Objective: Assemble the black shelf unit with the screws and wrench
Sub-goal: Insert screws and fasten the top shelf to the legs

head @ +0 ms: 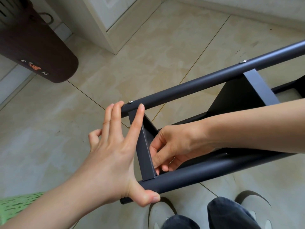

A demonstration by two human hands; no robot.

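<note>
Head view: the black shelf unit (206,83) lies lengthwise toward upper right over the tiled floor (148,55), left hand (115,151) spread bracing both tubes, right hand (171,146) pinching at the end panel (145,156).

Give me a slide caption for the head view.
Left hand braces two shelf-frame tubes while right hand works at the crossbar joint.
</note>
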